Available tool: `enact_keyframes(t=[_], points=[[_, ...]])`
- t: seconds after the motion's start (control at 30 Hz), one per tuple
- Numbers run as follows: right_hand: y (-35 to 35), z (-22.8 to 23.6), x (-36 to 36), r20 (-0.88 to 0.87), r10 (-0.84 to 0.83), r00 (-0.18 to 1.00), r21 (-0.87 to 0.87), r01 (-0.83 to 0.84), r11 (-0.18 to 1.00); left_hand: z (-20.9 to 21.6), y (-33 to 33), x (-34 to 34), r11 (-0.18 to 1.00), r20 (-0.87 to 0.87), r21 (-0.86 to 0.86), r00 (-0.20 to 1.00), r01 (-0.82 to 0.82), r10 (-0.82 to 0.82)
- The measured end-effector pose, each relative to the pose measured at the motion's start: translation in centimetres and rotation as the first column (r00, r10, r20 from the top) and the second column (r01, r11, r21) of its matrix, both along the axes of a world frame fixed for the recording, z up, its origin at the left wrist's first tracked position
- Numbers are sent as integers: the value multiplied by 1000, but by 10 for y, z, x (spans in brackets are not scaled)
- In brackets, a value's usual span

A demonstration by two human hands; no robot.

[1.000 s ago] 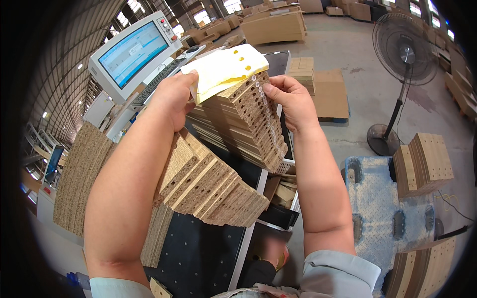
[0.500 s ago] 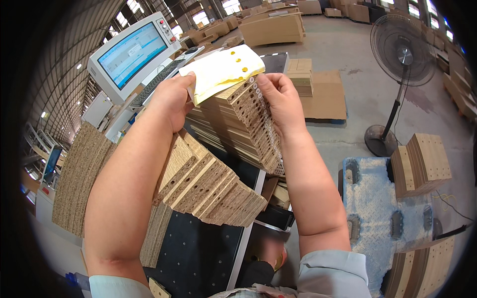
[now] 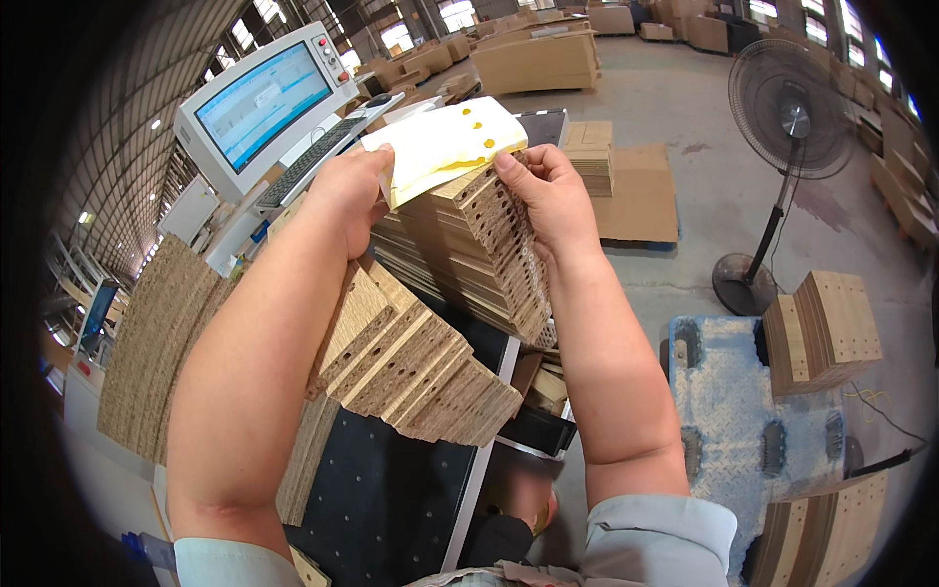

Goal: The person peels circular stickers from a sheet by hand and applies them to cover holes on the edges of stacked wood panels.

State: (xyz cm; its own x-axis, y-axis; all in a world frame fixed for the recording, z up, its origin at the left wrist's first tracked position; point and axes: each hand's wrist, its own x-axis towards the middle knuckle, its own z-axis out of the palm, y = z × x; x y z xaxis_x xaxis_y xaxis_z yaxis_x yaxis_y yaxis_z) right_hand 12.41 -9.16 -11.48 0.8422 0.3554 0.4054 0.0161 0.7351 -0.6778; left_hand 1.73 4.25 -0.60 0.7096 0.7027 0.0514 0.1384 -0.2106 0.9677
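A stack of papers (image 3: 440,137), white on top with yellow layers below and several round yellow spots, lies over the top end of a tall stack of drilled chipboard panels (image 3: 440,245). My left hand (image 3: 350,191) grips its left edge, thumb on top, fingers hidden underneath. With thumb and bent fingers, my right hand (image 3: 558,196) pinches the right corner, beside the row of drilled holes. Below my left forearm, a second group of wood-faced boards (image 3: 411,367) stands fanned in steps, with holes along the edges.
A monitor (image 3: 264,103) and keyboard (image 3: 308,161) stand at the far left. More chipboard (image 3: 161,347) leans left of my arm. The black work surface (image 3: 377,489) lies below. To the right are a blue pallet (image 3: 724,411) with board stacks (image 3: 827,328) and a standing fan (image 3: 792,117).
My right thumb has moved onto the paper's right corner, where it was just at its edge before. The papers have shifted slightly right and down in view.
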Motion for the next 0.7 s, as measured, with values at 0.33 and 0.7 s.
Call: enact_keyframes(t=[0.33,0.7], points=[[11,-13,1,38,-60,998,110,55,992,3,-7,-2,998,-11,57,1000,11,-10],[20,-24,-1,109,-170,979,206,145,968,5,-12,-6,998,-16,23,998,60,-59]])
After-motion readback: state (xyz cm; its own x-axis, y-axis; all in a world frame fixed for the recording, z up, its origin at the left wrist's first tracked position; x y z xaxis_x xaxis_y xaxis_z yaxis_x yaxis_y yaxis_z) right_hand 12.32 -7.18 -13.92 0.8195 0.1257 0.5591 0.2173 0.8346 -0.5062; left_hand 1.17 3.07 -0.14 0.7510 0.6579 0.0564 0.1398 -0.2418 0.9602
